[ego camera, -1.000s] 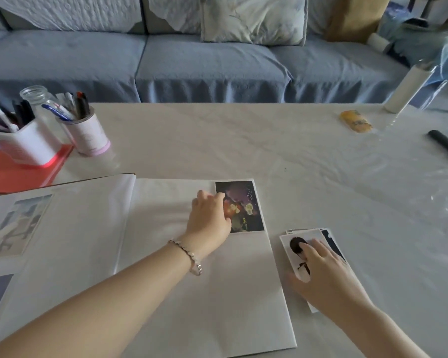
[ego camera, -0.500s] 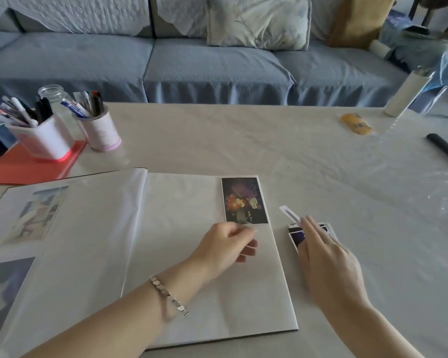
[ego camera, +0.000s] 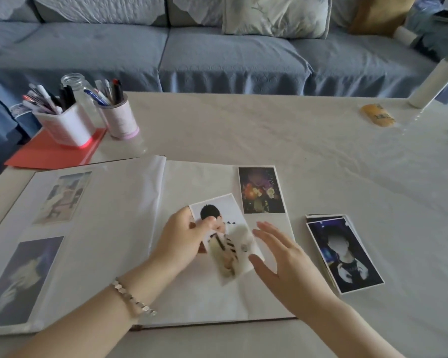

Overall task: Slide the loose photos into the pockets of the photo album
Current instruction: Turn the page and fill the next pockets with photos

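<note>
Over album (ego camera: 204,293) right page: loose photo (ego camera: 225,236) pinched in left hand (ego camera: 184,239); right hand (ego camera: 285,262) spread wide, thumb at photo's edge; photo stack (ego camera: 344,254) on table (ego camera: 321,151) beside album

Pale table (ego camera: 243,130) carries open album (ego camera: 114,228), photo stack (ego camera: 347,254) just beside it, red folder (ego camera: 49,156), pen cup (ego camera: 119,120), orange packet (ego camera: 378,116), white bottle (ego camera: 435,81).
</note>
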The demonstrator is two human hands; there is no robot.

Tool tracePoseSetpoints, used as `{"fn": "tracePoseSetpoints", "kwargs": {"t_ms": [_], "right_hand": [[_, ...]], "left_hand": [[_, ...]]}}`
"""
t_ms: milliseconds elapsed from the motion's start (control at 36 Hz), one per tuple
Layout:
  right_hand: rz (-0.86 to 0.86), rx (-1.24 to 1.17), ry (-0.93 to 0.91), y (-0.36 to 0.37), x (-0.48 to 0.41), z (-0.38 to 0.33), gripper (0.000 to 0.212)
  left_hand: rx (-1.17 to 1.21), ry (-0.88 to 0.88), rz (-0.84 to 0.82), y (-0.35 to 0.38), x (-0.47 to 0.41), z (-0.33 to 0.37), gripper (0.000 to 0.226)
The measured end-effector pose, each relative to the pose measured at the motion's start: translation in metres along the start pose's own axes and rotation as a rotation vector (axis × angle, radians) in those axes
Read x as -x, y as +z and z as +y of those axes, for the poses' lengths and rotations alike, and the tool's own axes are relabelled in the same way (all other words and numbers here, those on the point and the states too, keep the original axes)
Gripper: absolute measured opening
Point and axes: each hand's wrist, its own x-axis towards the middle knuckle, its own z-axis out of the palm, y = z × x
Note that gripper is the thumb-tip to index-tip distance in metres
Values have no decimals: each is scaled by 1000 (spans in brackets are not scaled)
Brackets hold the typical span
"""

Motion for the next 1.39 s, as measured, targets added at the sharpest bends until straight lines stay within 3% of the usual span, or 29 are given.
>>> {"fn": "tracePoseSetpoints", "kwargs": {"t_ms": [56,139,194,306,444,639,778,833,944,1083,1167,1250,1389], "right_hand": [[-81,67,106,2,1,12,61],[-161,133,213,10,1,20,82],[-221,164,250,17,3,22,90],[-242,201,262,23,3,24,86],[-240,184,266,20,3,25,79],[-252,165,261,22,2,32,76],[-234,144,255,23,3,35,76],[-228,137,253,23,3,35,76],[-209,53,268,21,6,34,71],[-138,-151,305,17,7,33,60],[-117,-183,300,18,8,37,57],[-117,-173,283,18,8,40,56],[-117,-172,282,20,9,44,53]], "left_hand": [[-111,32,20,-14,-4,-5,6],[-203,8,-20,-27,-3,-6,28],[-244,-8,-40,-29,-1,-9,30],[-313,-11,-34,-28,0,-12,15],[-362,-55,-69,-25,0,-13,38],[-455,-38,-26,-9,4,-9,39],[-478,37,51,1,7,-9,9],[-448,46,49,3,9,-12,7],[-316,-18,1,7,6,-24,21],[-314,-83,-96,14,6,-25,27],[-329,-116,-125,17,6,-23,48],[-340,-131,-126,13,-1,-25,83],[-398,-150,-153,8,-4,-21,84]]}}
